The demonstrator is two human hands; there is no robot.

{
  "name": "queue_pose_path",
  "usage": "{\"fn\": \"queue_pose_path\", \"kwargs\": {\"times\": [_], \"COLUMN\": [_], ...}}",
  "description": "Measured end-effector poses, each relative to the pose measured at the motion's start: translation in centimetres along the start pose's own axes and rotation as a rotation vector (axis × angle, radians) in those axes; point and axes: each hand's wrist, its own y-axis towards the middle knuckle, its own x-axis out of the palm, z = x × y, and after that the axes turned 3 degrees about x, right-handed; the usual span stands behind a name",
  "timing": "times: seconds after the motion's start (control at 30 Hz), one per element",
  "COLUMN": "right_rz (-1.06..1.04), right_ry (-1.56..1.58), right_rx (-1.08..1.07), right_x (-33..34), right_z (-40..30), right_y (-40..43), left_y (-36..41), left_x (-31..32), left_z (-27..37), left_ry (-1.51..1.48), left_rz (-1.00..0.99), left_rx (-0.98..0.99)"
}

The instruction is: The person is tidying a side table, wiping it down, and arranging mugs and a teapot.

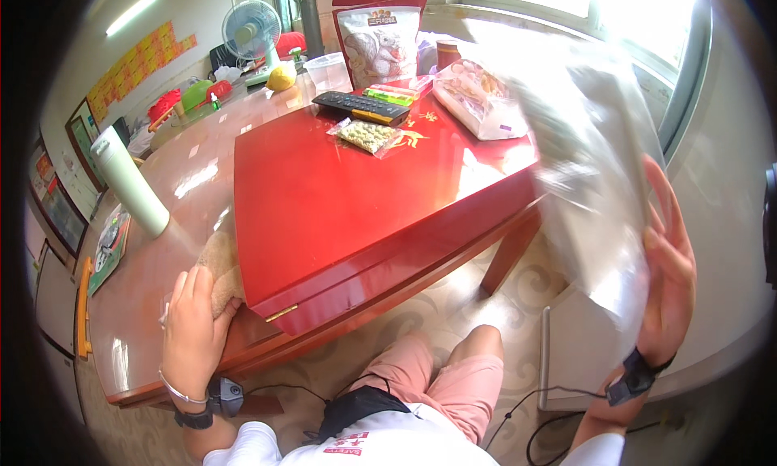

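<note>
My left hand (pixel 193 320) grips a tan fuzzy cloth (pixel 220 265) on the wooden table, against the left side of a glossy red box (pixel 340 205). The box has a brass hinge (pixel 282 312) at its near left corner and gold markings on top. Off to the right, my right hand (pixel 668 265) holds up a large clear plastic bag (pixel 583 150) by its right edge. The bag is blurred, and its contents cannot be made out. On the box lie a black remote control (pixel 358 106), a small packet of pale pellets (pixel 367 136) and a pink printed package (pixel 476 98).
A pale green tumbler (pixel 132 183) stands on the table (pixel 188 144) at left. Farther back are a lemon (pixel 281 76), a plastic tub (pixel 329 73), a squirrel-print pouch (pixel 382 47) and a fan (pixel 250 32). Black cables (pixel 291 387) hang near my lap.
</note>
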Motion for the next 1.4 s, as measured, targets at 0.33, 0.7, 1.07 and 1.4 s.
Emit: {"fn": "queue_pose_path", "kwargs": {"times": [0.33, 0.7, 1.07, 1.4], "right_rz": [-0.371, -0.715, -0.023, 0.6], "right_ry": [-0.045, -1.213, -0.626, -0.435], "right_rx": [0.353, -0.758, -0.004, 0.568], "right_x": [13.7, 10.9, -1.5, -8.5], "right_z": [5.5, 5.3, 6.8, 17.2], "right_y": [8.0, 10.8, -4.2, -20.2], "left_y": [-0.6, -1.1, -3.7, -1.2], "left_x": [0.7, -0.4, 19.2, 57.4], "left_z": [0.3, 2.6, 10.8, 9.4], "left_ry": [0.061, 0.27, -0.97, -0.567], "left_rz": [0.055, 0.343, -0.633, -0.873], "left_rx": [-0.036, 0.121, 0.571, 0.395]}}
